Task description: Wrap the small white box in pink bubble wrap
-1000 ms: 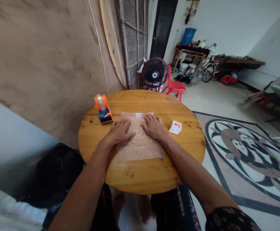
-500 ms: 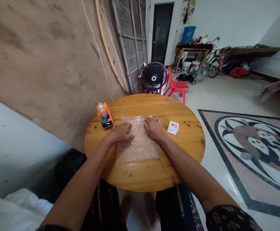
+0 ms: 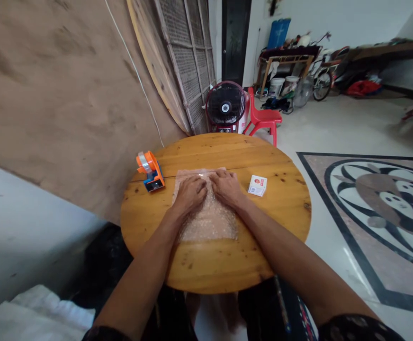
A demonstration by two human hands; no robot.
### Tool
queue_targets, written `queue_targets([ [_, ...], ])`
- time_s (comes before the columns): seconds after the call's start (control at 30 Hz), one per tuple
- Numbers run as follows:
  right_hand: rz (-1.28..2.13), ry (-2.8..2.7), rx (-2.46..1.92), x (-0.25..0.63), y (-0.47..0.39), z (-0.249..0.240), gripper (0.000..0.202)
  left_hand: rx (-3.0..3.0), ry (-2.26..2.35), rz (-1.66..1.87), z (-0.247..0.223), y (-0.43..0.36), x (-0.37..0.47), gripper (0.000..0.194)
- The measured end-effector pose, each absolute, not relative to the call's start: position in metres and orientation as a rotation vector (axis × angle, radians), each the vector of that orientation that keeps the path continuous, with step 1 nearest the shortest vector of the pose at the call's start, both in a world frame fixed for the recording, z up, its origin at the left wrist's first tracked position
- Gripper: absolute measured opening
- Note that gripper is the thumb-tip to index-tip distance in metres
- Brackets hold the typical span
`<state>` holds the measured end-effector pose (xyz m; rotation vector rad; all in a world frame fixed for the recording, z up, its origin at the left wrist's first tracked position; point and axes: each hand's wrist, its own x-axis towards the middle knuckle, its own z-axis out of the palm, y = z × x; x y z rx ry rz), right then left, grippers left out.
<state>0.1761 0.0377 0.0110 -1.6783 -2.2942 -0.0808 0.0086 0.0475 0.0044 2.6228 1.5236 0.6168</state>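
A sheet of clear bubble wrap (image 3: 210, 220) lies on the round wooden table (image 3: 206, 272) in front of me. My left hand (image 3: 191, 193) rests on its left half, palm down, with the fingers slightly bent and lying on the plastic. Beside it, my right hand (image 3: 225, 188) lies palm down near the sheet's far edge, its fingers stretched forward. Neither hand lifts the wrap. To the right of the sheet stands a small white box (image 3: 257, 185) with red print. An orange and blue tape dispenser (image 3: 150, 171) with a roll of clear tape sits at the left.
A brown board (image 3: 64, 85) leans along the left side, close to the table. Behind the table stand a fan (image 3: 225, 106) and a red plastic chair (image 3: 264, 116). White sacking (image 3: 39, 315) lies at the lower left. A bicycle (image 3: 322, 83) stands farther back.
My left hand has slid right and slightly forward over the bubble wrap, closer to my right hand. My right hand stays almost in place. The camera view has shifted slightly.
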Motion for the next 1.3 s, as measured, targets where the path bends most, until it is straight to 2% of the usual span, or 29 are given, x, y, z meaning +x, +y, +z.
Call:
queue_targets([
  [0.47,-0.092,-2.309,-1.723,0.176,0.038,0.017,0.033,2.612,1.449,0.724,-0.001,0.051,0.003,0.020],
  [0.93,-0.059,-2.357,-1.678,0.180,0.037,0.017,0.040,2.571,1.486,0.638,0.001,0.047,0.003,0.024],
  [1.3,-0.184,-2.342,-1.663,0.178,0.043,0.009,0.044,2.562,1.535,0.513,0.007,0.051,-0.003,0.054],
])
